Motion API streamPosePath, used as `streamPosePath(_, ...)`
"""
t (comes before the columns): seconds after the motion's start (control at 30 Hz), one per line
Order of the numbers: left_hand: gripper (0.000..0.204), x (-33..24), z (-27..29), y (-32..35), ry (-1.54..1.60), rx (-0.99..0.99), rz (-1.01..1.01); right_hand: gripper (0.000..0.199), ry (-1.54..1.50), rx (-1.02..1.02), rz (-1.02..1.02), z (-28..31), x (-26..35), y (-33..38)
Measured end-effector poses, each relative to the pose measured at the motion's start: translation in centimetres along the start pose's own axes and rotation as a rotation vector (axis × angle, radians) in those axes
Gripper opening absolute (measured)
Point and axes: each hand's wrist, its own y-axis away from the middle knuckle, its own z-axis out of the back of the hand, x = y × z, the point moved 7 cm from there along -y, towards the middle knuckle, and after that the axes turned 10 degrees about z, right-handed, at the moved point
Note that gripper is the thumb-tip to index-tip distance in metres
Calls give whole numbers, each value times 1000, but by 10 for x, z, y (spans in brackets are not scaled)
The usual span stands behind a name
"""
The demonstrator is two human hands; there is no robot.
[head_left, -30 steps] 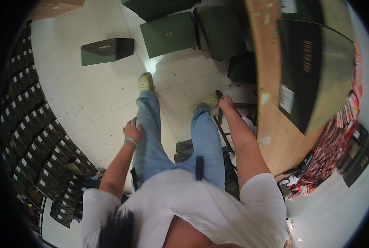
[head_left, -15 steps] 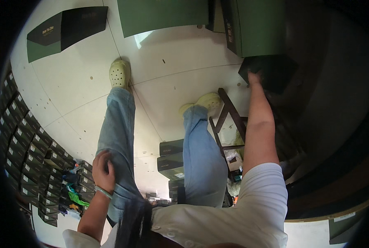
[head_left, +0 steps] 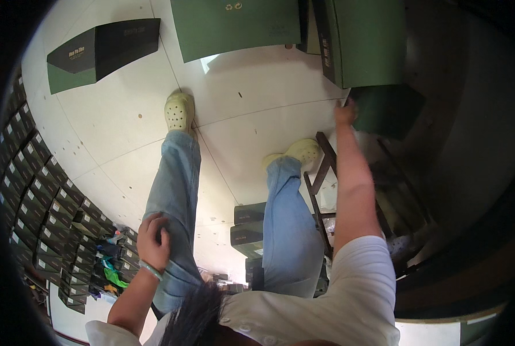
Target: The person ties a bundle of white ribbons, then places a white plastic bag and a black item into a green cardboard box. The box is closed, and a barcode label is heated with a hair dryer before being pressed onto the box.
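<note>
— Right grip point(head_left: 346, 111)?
— Stretched far forward, fingers at the near corner of a dark green box point(head_left: 387, 109) under the table's edge; touching, though clasped or loose cannot be told.
— Box position?
— Low on the floor point(head_left: 125, 138), just beyond the fingertips, beside a wooden frame point(head_left: 325, 173).
— Left grip point(head_left: 152, 241)?
— Resting flat on the left thigh point(head_left: 174, 202), fingers loose, holding nothing. Well apart from the box.
</note>
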Motion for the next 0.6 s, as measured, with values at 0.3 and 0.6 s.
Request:
streamPosePath(0.3, 23, -36, 2, -6, -161, 12, -63, 50, -140, 45, -89, 25, -79, -94)
streamPosePath(0.6, 23, -54, 0, -12, -241, -3, -68, 44, 835, 438, 83, -3, -137, -114)
